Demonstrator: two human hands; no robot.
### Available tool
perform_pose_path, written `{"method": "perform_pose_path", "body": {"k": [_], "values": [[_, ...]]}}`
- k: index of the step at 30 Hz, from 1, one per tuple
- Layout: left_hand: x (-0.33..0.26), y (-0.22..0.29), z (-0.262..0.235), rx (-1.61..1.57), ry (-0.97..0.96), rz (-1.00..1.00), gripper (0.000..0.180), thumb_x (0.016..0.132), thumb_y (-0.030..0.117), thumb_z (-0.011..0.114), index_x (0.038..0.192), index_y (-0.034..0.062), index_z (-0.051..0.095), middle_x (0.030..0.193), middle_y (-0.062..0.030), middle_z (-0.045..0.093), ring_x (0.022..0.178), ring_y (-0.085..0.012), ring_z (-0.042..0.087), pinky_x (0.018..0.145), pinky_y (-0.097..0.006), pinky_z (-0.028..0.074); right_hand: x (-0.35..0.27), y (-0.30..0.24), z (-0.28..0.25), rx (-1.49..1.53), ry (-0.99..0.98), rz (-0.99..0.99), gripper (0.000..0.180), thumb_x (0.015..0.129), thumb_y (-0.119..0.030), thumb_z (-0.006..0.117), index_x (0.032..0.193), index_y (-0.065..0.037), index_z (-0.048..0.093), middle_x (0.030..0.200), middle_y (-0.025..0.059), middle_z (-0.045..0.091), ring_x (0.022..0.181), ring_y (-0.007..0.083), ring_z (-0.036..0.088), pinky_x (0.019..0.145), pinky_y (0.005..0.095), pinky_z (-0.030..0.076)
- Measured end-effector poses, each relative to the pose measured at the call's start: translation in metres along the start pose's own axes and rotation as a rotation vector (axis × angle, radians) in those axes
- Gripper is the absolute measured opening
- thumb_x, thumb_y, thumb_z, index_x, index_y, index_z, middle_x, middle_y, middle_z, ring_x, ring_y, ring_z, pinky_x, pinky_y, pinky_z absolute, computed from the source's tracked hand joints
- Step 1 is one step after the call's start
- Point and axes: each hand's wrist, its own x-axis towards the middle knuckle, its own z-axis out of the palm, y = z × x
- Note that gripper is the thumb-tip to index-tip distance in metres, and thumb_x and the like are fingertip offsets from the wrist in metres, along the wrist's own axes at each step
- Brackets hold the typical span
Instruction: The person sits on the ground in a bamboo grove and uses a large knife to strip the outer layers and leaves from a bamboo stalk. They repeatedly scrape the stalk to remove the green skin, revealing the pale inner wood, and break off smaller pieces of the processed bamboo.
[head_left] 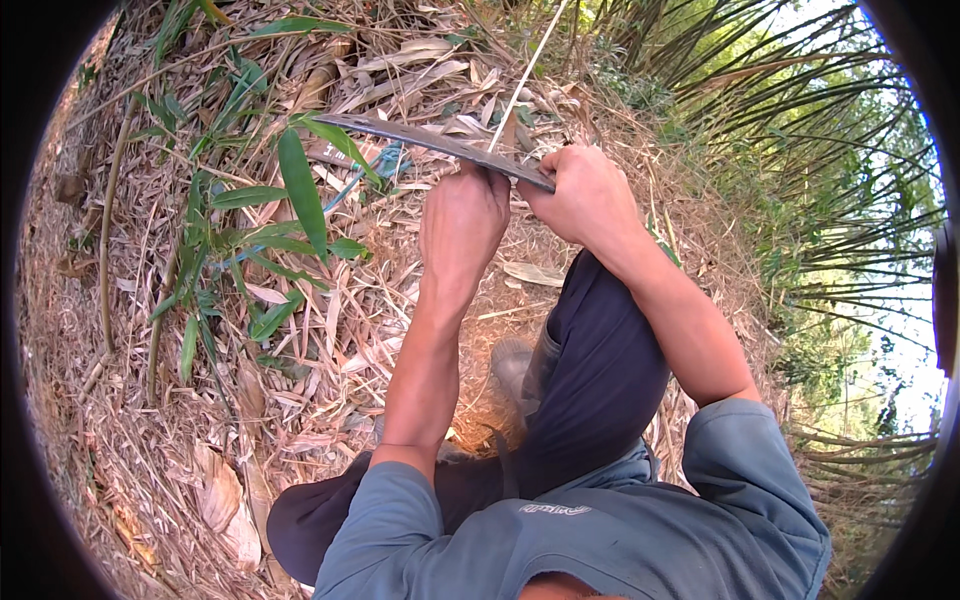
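A long, dark, flat blade point(400, 132) lies crosswise in front of me, tapering to a point at its left end. My left hand point(466, 222) is closed at its underside, right of the middle, with the fingertips partly hidden behind it. At the blade's right end, my right hand point(585, 195) grips with thumb and fingers bent. The two hands are close together but apart. A thin pale strip point(525, 78) rises from behind the blade between them and slants up to the right. Its lower end is hidden, so I cannot tell which hand holds it.
Dry leaves point(340, 310) cover the ground. A leafy green shoot point(300, 190) stands left of my left forearm, with blue cord point(390, 160) beside it. My bent knee in dark trousers point(600, 350) rises below my right hand. Bamboo stems point(840, 150) crowd the right.
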Motion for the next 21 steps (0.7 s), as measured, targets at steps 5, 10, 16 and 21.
{"method": "perform_pose_path", "body": {"k": [5, 10, 16, 21], "values": [[-0.003, -0.003, 0.005, -0.019, 0.026, 0.006, 0.035, 0.095, 0.021, 0.058, 0.075, -0.0074, 0.063, 0.059, -0.0270, 0.059, 0.056, -0.0435, 0.062, 0.053, -0.051, 0.049, 0.002, 0.001, 0.002, -0.049, -0.027, 0.030, 0.034, 0.077, -0.032, 0.070, 0.078, 0.002, 0.073, 0.072, 0.0260, 0.067, 0.073, 0.0416, 0.069, 0.071, 0.0485, 0.056], [-0.005, -0.005, 0.013, -0.138, 0.030, -0.052, 0.032, 0.096, 0.019, 0.057, 0.081, -0.0082, 0.063, 0.060, -0.0276, 0.059, 0.057, -0.0442, 0.062, 0.053, -0.052, 0.048, 0.003, -0.003, 0.005, -0.098, -0.043, 0.055, 0.031, 0.078, -0.032, 0.071, 0.087, -0.002, 0.076, 0.076, 0.0247, 0.069, 0.076, 0.0405, 0.069, 0.074, 0.0474, 0.056], [-0.007, 0.006, 0.009, -0.187, 0.049, -0.130, 0.031, 0.097, 0.020, 0.057, 0.087, -0.0087, 0.063, 0.062, -0.0275, 0.061, 0.059, -0.0445, 0.063, 0.055, -0.053, 0.049, 0.007, 0.002, 0.002, -0.058, -0.122, 0.078, 0.034, 0.081, -0.036, 0.068, 0.085, -0.002, 0.075, 0.082, 0.0244, 0.070, 0.081, 0.0407, 0.069, 0.077, 0.0481, 0.056], [-0.010, -0.002, 0.015, -0.023, 0.022, -0.066, 0.031, 0.096, 0.020, 0.056, 0.089, -0.0095, 0.063, 0.061, -0.0261, 0.061, 0.057, -0.0441, 0.063, 0.054, -0.051, 0.051, 0.003, -0.003, 0.002, -0.125, -0.070, 0.052, 0.034, 0.081, -0.034, 0.070, 0.086, -0.002, 0.075, 0.083, 0.0244, 0.070, 0.083, 0.0409, 0.069, 0.078, 0.0485, 0.056]]}}
